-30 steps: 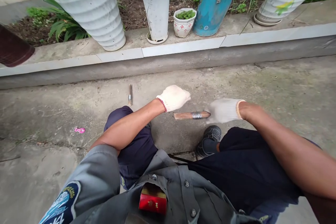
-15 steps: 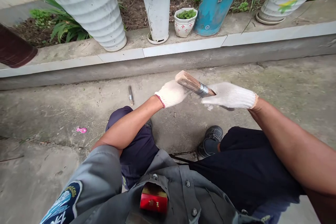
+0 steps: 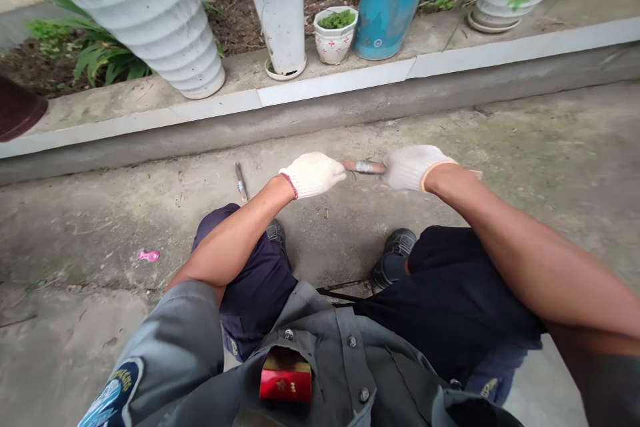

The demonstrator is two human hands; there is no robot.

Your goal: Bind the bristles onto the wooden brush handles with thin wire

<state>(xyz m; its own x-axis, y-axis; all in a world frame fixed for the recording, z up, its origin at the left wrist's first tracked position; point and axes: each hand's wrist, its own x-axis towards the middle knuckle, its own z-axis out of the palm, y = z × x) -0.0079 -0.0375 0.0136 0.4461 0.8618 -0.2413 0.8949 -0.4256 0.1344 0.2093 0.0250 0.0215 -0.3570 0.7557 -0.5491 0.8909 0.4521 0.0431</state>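
My left hand (image 3: 316, 175), in a white knitted glove with a red cuff edge, is closed on the left end of a wooden-handled tool (image 3: 367, 167). Silvery wire is wound round the tool's middle. At its right end is my gloved right hand (image 3: 413, 167), blurred, back upward and fingers curled; they are mostly hidden. A small pale end of something (image 3: 477, 175) pokes out beyond my right wrist. Both hands are held above the concrete, in front of my knees. A similar slim tool (image 3: 241, 182), also with a silvery band, lies on the ground left of my left hand.
A raised bed's tiled ledge (image 3: 330, 89) runs across ahead, carrying white pots (image 3: 281, 27), a small patterned pot (image 3: 335, 37) and a blue container (image 3: 387, 13). A pink object (image 3: 149, 255) lies on the concrete at left. My shoes (image 3: 395, 250) stand below my hands.
The tool has gone from slanting up in front of my hands to lying nearly level between them. My right hand has turned back-up and moved slightly left. The view has shifted.
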